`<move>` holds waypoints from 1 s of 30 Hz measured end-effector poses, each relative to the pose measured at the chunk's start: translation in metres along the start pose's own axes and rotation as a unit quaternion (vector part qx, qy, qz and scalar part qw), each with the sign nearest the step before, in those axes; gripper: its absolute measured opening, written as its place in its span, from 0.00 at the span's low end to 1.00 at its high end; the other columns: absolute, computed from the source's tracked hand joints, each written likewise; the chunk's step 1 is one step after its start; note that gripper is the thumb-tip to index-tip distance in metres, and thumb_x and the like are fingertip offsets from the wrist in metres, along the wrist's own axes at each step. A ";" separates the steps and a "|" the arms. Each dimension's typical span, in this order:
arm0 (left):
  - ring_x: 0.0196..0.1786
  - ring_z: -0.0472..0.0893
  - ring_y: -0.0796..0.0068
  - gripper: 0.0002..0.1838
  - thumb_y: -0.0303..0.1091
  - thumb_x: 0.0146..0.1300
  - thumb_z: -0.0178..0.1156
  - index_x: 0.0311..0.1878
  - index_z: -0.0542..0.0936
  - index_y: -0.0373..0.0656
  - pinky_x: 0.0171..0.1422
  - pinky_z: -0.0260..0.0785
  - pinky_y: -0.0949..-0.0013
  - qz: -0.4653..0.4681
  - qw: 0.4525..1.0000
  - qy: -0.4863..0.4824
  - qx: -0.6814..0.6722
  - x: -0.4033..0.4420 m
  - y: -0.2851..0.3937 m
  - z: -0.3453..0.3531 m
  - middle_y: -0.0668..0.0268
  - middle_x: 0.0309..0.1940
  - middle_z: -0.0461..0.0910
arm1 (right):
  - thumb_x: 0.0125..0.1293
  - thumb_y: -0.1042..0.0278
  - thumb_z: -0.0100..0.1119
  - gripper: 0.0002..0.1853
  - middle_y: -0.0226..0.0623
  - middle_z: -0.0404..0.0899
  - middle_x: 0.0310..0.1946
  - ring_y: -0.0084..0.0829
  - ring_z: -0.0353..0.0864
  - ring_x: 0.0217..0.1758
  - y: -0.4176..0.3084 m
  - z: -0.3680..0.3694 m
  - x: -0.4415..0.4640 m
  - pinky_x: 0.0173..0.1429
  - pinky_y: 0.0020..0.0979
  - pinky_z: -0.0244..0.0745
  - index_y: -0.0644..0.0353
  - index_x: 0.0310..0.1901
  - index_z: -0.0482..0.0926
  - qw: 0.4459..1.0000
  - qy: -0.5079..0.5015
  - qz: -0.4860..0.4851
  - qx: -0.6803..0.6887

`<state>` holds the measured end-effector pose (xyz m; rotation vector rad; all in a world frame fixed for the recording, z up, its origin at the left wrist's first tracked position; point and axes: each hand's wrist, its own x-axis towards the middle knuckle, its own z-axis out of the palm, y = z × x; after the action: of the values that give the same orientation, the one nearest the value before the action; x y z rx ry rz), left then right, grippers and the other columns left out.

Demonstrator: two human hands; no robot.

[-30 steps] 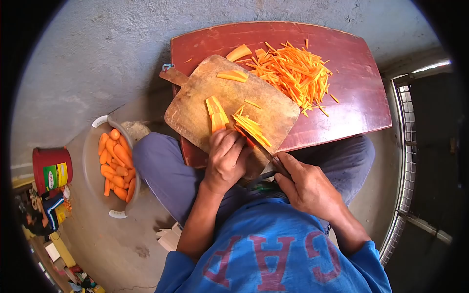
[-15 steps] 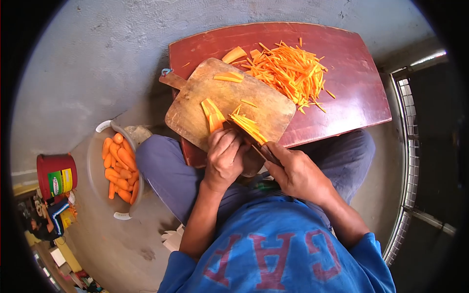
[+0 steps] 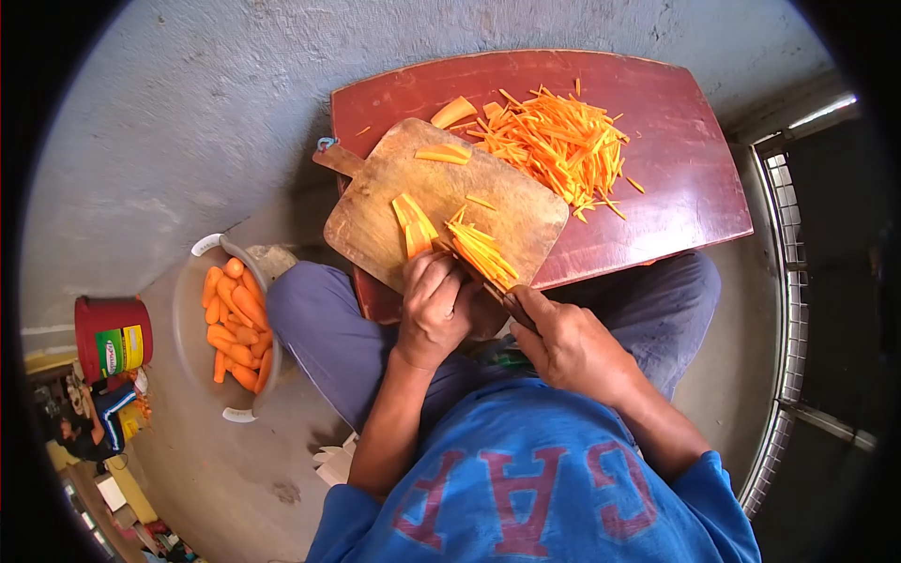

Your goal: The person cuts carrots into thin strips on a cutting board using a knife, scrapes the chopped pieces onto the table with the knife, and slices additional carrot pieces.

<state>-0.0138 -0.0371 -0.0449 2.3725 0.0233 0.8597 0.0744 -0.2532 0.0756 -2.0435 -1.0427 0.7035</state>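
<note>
A wooden cutting board [image 3: 371, 192] rests slanted over the near left part of the red table. My left hand [image 3: 434, 314] is at its near edge, fingers curled and pressing on carrot slices [image 3: 414, 225] that stick out past the fingertips. My right hand [image 3: 580, 345] is closed around the handle of a knife [image 3: 522, 312]. The blade is partly hidden, close beside my left fingers. Thin carrot strips [image 3: 479, 251] lie fanned along the blade. Farther up the board lie more flat carrot slices [image 3: 443, 153].
On the red table [image 3: 676, 178] is a heap of carrot sticks [image 3: 558, 145], with a carrot chunk [image 3: 454, 112] beside it. A plastic tub [image 3: 190, 319] of peeled carrots [image 3: 246, 307] stands on the floor at left. Beyond it are a red bucket [image 3: 86, 338] and another person [image 3: 94, 422].
The knife and my right hand have shifted slightly down and right. The cut strips are spread a little more beside the blade. My left hand keeps its hold. The view has shifted slightly.
</note>
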 end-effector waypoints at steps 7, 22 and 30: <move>0.56 0.86 0.52 0.09 0.26 0.66 0.77 0.48 0.92 0.39 0.68 0.75 0.46 0.004 1.000 0.002 0.031 0.000 0.006 -0.003 0.60 0.50 0.89 | 0.83 0.71 0.65 0.17 0.70 0.89 0.41 0.71 0.92 0.45 0.001 0.003 0.000 0.47 0.62 0.87 0.71 0.64 0.74 1.000 -0.010 -0.007 -0.027; 0.57 0.86 0.53 0.11 0.23 0.67 0.76 0.52 0.91 0.39 0.69 0.72 0.47 -0.001 0.999 -0.002 0.044 0.004 0.010 -0.004 0.61 0.50 0.89 | 0.85 0.68 0.66 0.16 0.69 0.88 0.44 0.74 0.88 0.53 0.000 -0.017 -0.016 0.52 0.60 0.84 0.68 0.64 0.79 0.994 0.041 0.022 0.098; 0.57 0.86 0.54 0.10 0.22 0.67 0.72 0.50 0.91 0.39 0.69 0.72 0.47 0.000 1.000 -0.002 0.027 0.001 0.004 -0.003 0.62 0.48 0.89 | 0.82 0.71 0.68 0.20 0.70 0.88 0.45 0.74 0.89 0.51 -0.002 -0.005 -0.022 0.51 0.62 0.84 0.69 0.69 0.78 0.997 0.032 0.011 0.070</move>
<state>-0.0153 -0.0384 -0.0406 2.4237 0.0452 0.8639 0.0659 -0.2721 0.0837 -1.9472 -0.9098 0.6976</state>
